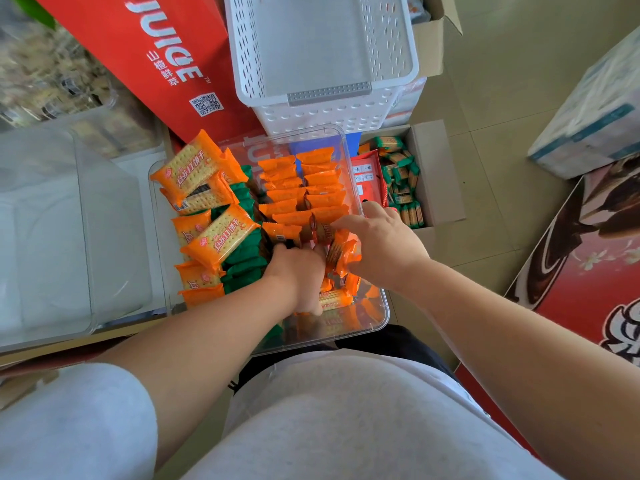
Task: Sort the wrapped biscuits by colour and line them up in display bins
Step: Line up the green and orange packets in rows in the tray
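Near end of the clear bin (382,306): left hand (298,275) sunk among packets, fingers hidden, grip cannot be told. Right hand (381,244): fingers together, laid on the rows of orange biscuits (287,195); thumb concealed, hold unclear. Left side: green biscuits (246,268), mostly buried under loose orange packets (221,237). Beyond the far edge: white basket (311,116), top cut off.

Both hands down in the clear bin (383,308): left hand (298,277) with fingers buried among the orange packets (341,252), right hand (382,244) laying fingers over them; green packets (242,258) left of the left hand, neat orange rows (304,188) beyond both
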The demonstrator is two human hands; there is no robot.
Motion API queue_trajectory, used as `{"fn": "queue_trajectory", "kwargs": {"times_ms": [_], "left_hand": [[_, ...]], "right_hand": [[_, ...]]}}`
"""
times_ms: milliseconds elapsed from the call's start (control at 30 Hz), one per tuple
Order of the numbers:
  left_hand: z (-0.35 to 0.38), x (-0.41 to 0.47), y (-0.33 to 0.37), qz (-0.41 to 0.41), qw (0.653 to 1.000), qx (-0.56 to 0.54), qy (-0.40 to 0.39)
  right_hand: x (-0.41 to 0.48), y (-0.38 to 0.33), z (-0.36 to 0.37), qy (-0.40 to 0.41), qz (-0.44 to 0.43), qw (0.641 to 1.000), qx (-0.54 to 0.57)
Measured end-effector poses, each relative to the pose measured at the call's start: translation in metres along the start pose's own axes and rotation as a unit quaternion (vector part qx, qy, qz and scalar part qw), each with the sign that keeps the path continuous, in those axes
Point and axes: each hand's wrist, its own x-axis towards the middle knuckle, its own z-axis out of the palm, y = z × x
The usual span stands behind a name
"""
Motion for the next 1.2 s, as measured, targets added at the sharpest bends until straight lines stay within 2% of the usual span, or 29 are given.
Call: {"fn": "queue_trajectory", "kwargs": {"times_ms": [200,433,533,600,700,833,967,1100,1167,1200], "left_hand": [[-0.017,-0.014,-0.011,0.019,0.998,-0.060,-0.005],[-0.028,-0.039,-0.032,0.048,0.988,-0.100,0.107],[-0.033,-0.050,-0.041,0.042,0.976,-0.151,0.150],[-0.032,-0.057,-0.046,0.036,0.955,-0.225,0.189],[-0.026,-0.069,-0.052,0.024,0.887,-0.395,0.240],[-0.019,-0.079,-0.058,-0.019,0.782,-0.550,0.292],[-0.018,-0.087,-0.065,-0.047,0.670,-0.665,0.326],[-0.010,-0.090,-0.077,-0.052,0.515,-0.784,0.342],[-0.004,-0.090,-0.086,-0.047,0.465,-0.821,0.328],[-0.003,-0.092,-0.090,-0.047,0.454,-0.829,0.323]], "right_hand": [[-0.003,-0.005,-0.010,0.017,-0.025,0.995,-0.094],[0.002,-0.010,-0.018,0.022,-0.032,0.989,-0.141],[0.003,-0.011,-0.017,0.042,0.003,0.999,-0.031],[0.001,-0.010,-0.018,0.097,0.006,0.994,0.043],[-0.007,-0.004,-0.020,0.155,-0.037,0.987,0.015],[-0.024,0.000,-0.019,0.054,-0.097,0.988,-0.110],[-0.019,-0.013,-0.012,0.035,-0.145,0.969,-0.196],[-0.005,-0.027,-0.013,0.006,-0.142,0.952,-0.272],[0.002,-0.033,-0.014,-0.037,-0.119,0.941,-0.315],[0.005,-0.036,-0.014,-0.055,-0.107,0.937,-0.329]]}}
